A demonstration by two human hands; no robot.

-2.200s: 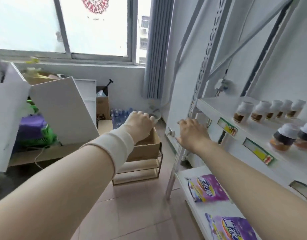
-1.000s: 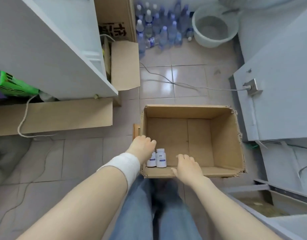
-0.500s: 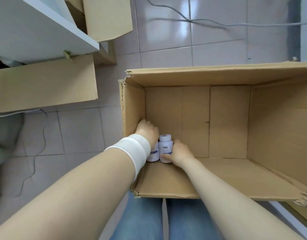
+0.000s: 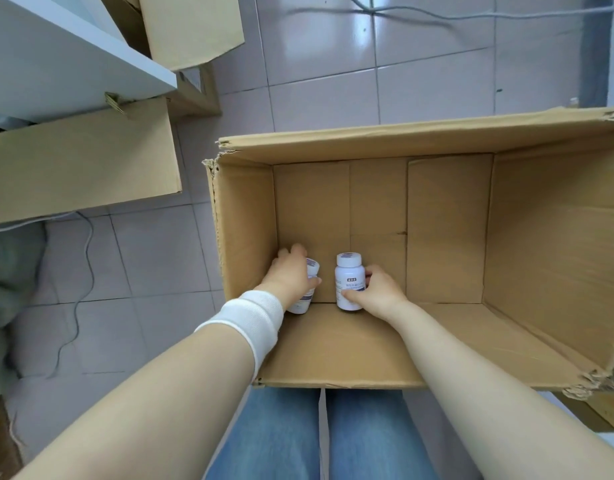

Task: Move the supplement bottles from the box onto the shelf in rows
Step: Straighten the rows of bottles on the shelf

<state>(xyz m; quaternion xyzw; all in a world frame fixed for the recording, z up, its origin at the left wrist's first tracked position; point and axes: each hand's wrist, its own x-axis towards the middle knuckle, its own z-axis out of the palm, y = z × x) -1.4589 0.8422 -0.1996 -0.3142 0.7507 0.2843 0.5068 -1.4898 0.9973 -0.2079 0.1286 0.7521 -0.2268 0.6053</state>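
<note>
An open cardboard box (image 4: 540, 244) stands on the floor right in front of me. Two white supplement bottles with dark labels are in its near left corner. My left hand (image 4: 291, 275), with a white wrap on the wrist, is closed over the left bottle (image 4: 304, 303), which is mostly hidden and tilted. My right hand (image 4: 376, 294) grips the right bottle (image 4: 348, 280) from its right side; this bottle stands upright with its cap showing. The rest of the box floor is bare. The shelf is out of view.
A white board (image 4: 56, 60) leans over flat cardboard sheets (image 4: 80, 161) at the left. A thin cable (image 4: 77, 306) trails across the tiled floor, and another cable (image 4: 471, 15) runs along the top. My jeans-clad legs (image 4: 319, 434) are below the box.
The two bottles, side by side before, are now apart. My left hand has tilted its bottle leftward, and my right hand has closed around the other. The camera has moved closer.
</note>
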